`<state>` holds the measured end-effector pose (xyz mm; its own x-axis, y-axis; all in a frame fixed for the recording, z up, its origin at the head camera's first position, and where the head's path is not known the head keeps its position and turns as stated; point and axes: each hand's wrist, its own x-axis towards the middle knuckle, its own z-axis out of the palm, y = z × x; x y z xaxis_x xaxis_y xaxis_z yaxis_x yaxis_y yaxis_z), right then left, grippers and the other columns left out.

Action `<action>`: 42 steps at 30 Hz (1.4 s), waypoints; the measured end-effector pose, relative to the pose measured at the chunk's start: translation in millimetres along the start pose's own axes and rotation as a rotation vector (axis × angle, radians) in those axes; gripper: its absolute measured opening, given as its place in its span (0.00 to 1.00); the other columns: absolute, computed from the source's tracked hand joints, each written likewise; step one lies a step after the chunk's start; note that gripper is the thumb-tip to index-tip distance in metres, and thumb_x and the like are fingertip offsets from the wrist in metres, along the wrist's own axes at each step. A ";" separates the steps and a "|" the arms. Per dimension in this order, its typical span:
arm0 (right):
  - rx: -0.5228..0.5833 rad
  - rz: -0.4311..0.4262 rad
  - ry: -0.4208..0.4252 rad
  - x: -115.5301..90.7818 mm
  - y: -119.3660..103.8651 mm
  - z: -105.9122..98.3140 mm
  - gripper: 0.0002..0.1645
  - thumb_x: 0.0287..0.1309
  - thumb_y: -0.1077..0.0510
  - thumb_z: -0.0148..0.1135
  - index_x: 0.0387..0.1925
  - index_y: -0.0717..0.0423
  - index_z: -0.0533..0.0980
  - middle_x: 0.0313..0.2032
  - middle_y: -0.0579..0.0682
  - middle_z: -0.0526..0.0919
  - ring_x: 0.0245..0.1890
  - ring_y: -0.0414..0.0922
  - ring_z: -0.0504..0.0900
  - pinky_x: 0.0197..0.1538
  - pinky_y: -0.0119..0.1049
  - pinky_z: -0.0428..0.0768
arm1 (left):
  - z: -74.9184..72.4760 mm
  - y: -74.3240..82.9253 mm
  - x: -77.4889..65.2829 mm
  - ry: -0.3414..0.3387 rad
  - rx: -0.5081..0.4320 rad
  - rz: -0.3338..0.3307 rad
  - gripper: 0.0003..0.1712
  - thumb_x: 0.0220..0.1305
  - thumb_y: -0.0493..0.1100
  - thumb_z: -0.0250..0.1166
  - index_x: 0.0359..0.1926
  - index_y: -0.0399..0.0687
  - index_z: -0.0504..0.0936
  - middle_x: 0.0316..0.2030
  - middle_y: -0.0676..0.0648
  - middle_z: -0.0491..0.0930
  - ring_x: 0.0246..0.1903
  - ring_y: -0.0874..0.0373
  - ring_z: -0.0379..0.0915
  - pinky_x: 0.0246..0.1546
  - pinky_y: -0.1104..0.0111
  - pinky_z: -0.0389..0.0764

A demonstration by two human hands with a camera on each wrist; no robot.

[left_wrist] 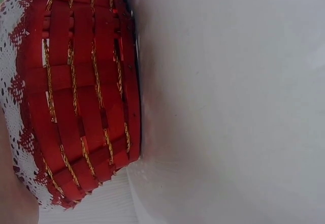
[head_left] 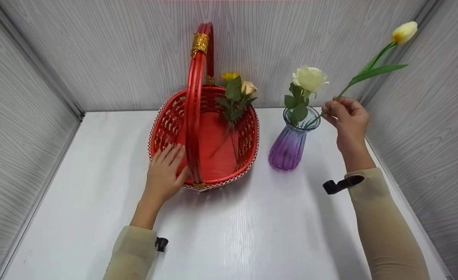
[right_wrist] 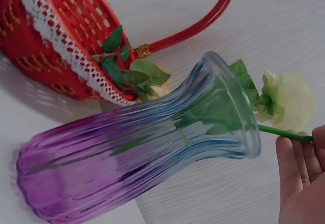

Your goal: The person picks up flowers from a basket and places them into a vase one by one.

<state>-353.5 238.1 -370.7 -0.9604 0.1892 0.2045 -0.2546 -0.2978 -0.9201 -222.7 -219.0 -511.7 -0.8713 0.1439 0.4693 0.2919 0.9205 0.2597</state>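
My right hand [head_left: 347,118] pinches the green stem of a pale yellow tulip [head_left: 404,32], its lower end inside the mouth of a blue-to-purple ribbed glass vase [head_left: 287,149]. A white rose [head_left: 310,79] with green leaves stands in that same vase. In the right wrist view the fingers [right_wrist: 289,168] are at the stem just outside the vase's rim. My left hand [head_left: 165,173] rests on the near left rim of a red woven basket [head_left: 217,147], fingers stretched over the edge. The left wrist view shows the basket's outer wall [left_wrist: 76,82] with gold cord.
Inside the basket lean a yellow flower [head_left: 230,76] and a peach rose [head_left: 248,88], stems on its floor. A tall red handle [head_left: 194,105] arches over the basket. Wood-grain panels [head_left: 135,54] enclose the white table [head_left: 229,233] at the back and both sides.
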 end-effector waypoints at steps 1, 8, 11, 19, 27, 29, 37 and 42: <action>-0.030 -0.002 -0.016 -0.2 0.6 0.1 0.13 0.59 0.64 0.69 0.42 0.67 0.76 0.37 0.58 0.84 0.37 0.49 0.86 0.44 0.37 0.87 | 0.2 0.0 0.2 0.001 -0.002 0.001 0.35 0.70 0.56 0.52 0.74 0.49 0.65 0.70 0.42 0.69 0.72 0.42 0.58 0.73 0.43 0.53; -0.123 0.022 -0.115 -2.3 0.7 2.6 0.17 0.63 0.56 0.67 0.42 0.69 0.79 0.37 0.57 0.85 0.38 0.49 0.86 0.45 0.37 0.86 | 0.7 0.0 0.8 -0.011 -0.012 -0.002 0.35 0.71 0.57 0.50 0.74 0.50 0.65 0.70 0.42 0.68 0.72 0.42 0.58 0.74 0.44 0.51; -0.120 0.029 -0.116 -2.1 -1.7 5.3 0.18 0.61 0.55 0.69 0.43 0.68 0.78 0.36 0.57 0.85 0.36 0.49 0.86 0.44 0.37 0.87 | 0.1 -0.1 0.3 -0.012 -0.007 -0.003 0.35 0.71 0.57 0.50 0.74 0.50 0.64 0.71 0.42 0.68 0.72 0.42 0.58 0.74 0.44 0.52; -0.204 0.041 -0.161 -3.2 -6.6 12.5 0.18 0.59 0.58 0.71 0.44 0.66 0.77 0.36 0.57 0.84 0.34 0.48 0.86 0.43 0.37 0.87 | -1.3 0.2 -1.4 -0.011 -0.004 -0.008 0.35 0.70 0.57 0.51 0.74 0.50 0.65 0.70 0.43 0.68 0.72 0.42 0.58 0.73 0.43 0.53; -0.109 0.106 -0.165 -3.9 -9.2 19.2 0.20 0.61 0.55 0.68 0.47 0.65 0.76 0.41 0.59 0.84 0.41 0.52 0.85 0.48 0.38 0.86 | -2.0 0.4 -2.3 -0.012 0.006 -0.013 0.35 0.70 0.57 0.51 0.74 0.49 0.65 0.70 0.42 0.68 0.72 0.42 0.58 0.73 0.44 0.53; -0.104 0.119 -0.165 -4.1 -9.9 20.1 0.19 0.61 0.56 0.68 0.48 0.64 0.75 0.42 0.59 0.84 0.42 0.52 0.85 0.48 0.38 0.86 | -2.4 0.6 -2.6 -0.012 0.002 -0.014 0.35 0.70 0.57 0.51 0.74 0.49 0.65 0.70 0.42 0.68 0.72 0.42 0.58 0.73 0.44 0.53; -0.192 0.127 -0.181 3.1 -20.0 17.9 0.19 0.56 0.60 0.72 0.45 0.66 0.77 0.37 0.56 0.85 0.36 0.48 0.86 0.44 0.37 0.87 | -1.0 0.5 -0.8 0.005 -0.004 0.000 0.35 0.71 0.57 0.50 0.74 0.50 0.65 0.70 0.42 0.69 0.71 0.41 0.60 0.73 0.43 0.55; -0.312 0.179 -0.204 5.9 -22.2 15.3 0.19 0.55 0.61 0.73 0.45 0.69 0.79 0.33 0.54 0.87 0.32 0.46 0.87 0.41 0.36 0.87 | 0.2 -0.3 -0.9 0.017 -0.005 0.013 0.35 0.71 0.56 0.51 0.74 0.50 0.65 0.70 0.42 0.69 0.71 0.40 0.60 0.72 0.43 0.55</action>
<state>-355.2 231.5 -343.9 -0.9971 -0.0389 0.0648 -0.0646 -0.0052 -0.9979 -222.0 -219.4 -512.4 -0.8608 0.1492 0.4866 0.3047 0.9169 0.2577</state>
